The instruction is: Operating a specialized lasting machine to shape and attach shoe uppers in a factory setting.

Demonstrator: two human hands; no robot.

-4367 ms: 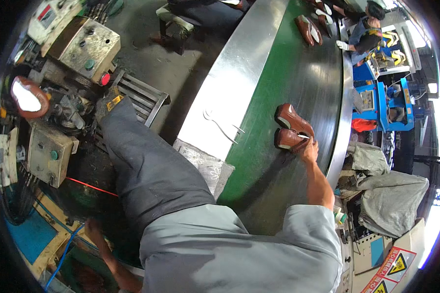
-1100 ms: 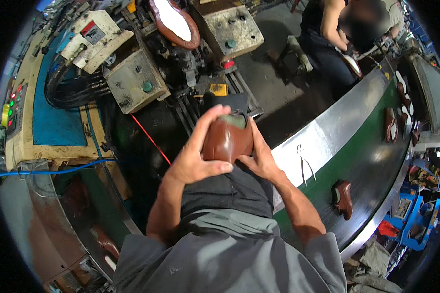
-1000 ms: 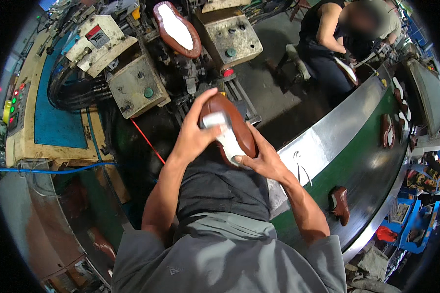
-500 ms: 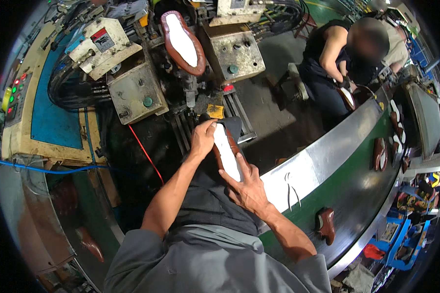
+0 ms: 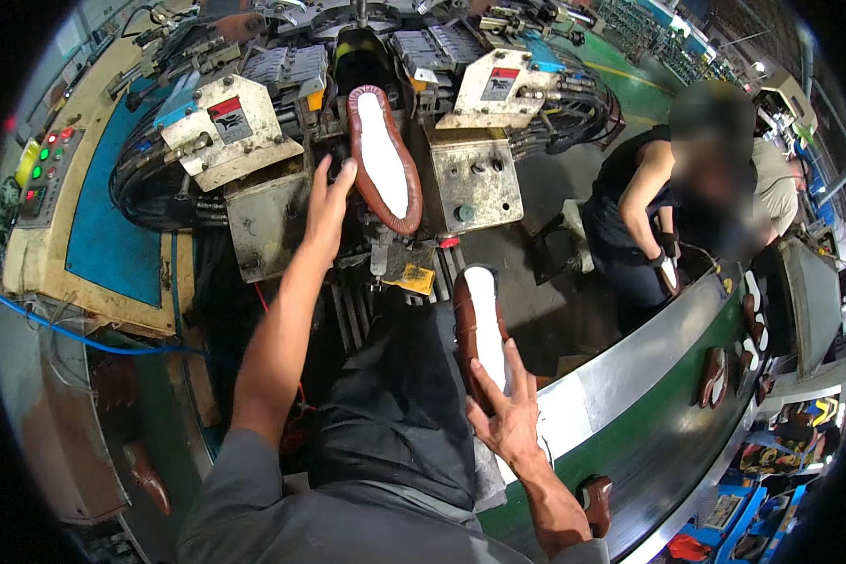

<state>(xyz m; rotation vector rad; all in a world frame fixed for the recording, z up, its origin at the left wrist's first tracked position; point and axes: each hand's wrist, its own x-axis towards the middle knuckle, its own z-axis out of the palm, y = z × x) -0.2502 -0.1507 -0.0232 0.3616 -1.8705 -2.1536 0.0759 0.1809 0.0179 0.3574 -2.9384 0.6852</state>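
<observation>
A brown leather shoe upper (image 5: pixel 466 324) with a white sole-side board lies bottom up along my right thigh. My right hand (image 5: pixel 509 418) grips its near end, fingers spread over the white board. Farther ahead, a second brown shoe upper (image 5: pixel 401 209) sits bottom up in the machine, its pleated leather edge folded in around a white board. Beside this one's left edge is my left hand (image 5: pixel 329 207), thumb and fingers apart and nothing held. Whether the thumb touches the leather, I cannot tell.
Metal boxes (image 5: pixel 484 179) with knobs flank the machine. At left stands a lit button panel (image 5: pixel 49 174). A green conveyor (image 5: pixel 620 437) with a metal edge curves along my right, carrying brown shoes (image 5: pixel 712 376). A co-worker (image 5: pixel 630 207) sits at the far right, holding a shoe.
My left hand has let go of the shoe on my lap and reached forward to the one in the machine. My right hand keeps the lap shoe, now farther right. The view has tilted up.
</observation>
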